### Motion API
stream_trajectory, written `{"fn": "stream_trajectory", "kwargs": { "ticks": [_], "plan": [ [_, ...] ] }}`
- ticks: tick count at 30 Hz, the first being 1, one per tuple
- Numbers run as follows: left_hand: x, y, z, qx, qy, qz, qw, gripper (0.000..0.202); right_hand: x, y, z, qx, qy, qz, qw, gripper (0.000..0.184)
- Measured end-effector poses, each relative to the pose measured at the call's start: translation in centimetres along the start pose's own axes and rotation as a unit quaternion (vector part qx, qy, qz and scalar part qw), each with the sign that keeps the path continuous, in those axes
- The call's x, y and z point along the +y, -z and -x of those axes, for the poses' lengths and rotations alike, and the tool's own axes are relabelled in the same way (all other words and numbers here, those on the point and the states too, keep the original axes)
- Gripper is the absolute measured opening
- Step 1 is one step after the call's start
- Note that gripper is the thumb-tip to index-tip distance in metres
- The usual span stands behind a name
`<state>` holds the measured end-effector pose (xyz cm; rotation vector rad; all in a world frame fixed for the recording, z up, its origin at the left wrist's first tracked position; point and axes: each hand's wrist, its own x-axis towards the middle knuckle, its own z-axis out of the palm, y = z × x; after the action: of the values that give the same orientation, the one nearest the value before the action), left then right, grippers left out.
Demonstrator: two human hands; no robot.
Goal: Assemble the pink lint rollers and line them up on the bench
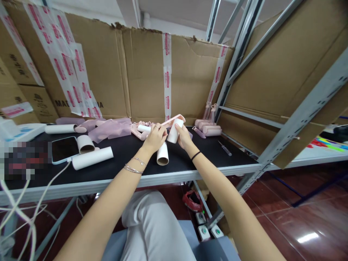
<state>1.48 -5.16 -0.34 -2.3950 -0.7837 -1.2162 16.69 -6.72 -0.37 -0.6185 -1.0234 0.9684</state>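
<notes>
Held upright and slightly tilted in my right hand [185, 137] is a white tube [174, 135], with my thumb on its side. My left hand [156, 137] is close beside it, its fingers pinched together; what they hold, if anything, is hidden. A pale pink curved plastic piece [179, 117] shows just behind the tube, and I cannot tell which hand supports it. Below my hands a second white tube [162, 155] lies on the black table top, its brown open end facing me. Pink plastic parts [139, 133] lie behind my left hand.
Pinkish bagged pieces [111, 130], more white tubes [92, 158] and a phone [64, 149] with a cable lie on the left. Pink cylindrical devices [209, 129] and a small screwdriver [225, 148] lie on the right. Cardboard [146, 72] walls the back; a metal post [299, 108] stands right.
</notes>
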Motion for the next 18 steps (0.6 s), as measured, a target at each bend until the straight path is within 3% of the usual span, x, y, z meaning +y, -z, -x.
{"fn": "stream_trajectory", "kwargs": {
  "ticks": [6,13,15,18],
  "plan": [
    [0.4,0.2,-0.1,0.002,-0.031,0.04,0.999,0.004,-0.7,0.1,0.0,0.011,0.014,-0.061,0.998,0.04],
    [0.6,0.2,-0.1,-0.032,-0.086,0.083,0.992,0.007,-1.3,1.0,-0.5,0.04,0.024,-0.085,0.995,0.042],
    [0.6,0.2,0.0,-0.049,-0.073,0.106,0.99,0.006,-1.2,1.1,-0.5,0.027,0.014,-0.042,0.999,0.041],
    [0.6,0.1,0.0,-0.072,-0.003,0.147,0.987,0.013,-0.7,0.9,-0.1,0.01,0.027,0.042,0.999,0.038]
  ]
}}
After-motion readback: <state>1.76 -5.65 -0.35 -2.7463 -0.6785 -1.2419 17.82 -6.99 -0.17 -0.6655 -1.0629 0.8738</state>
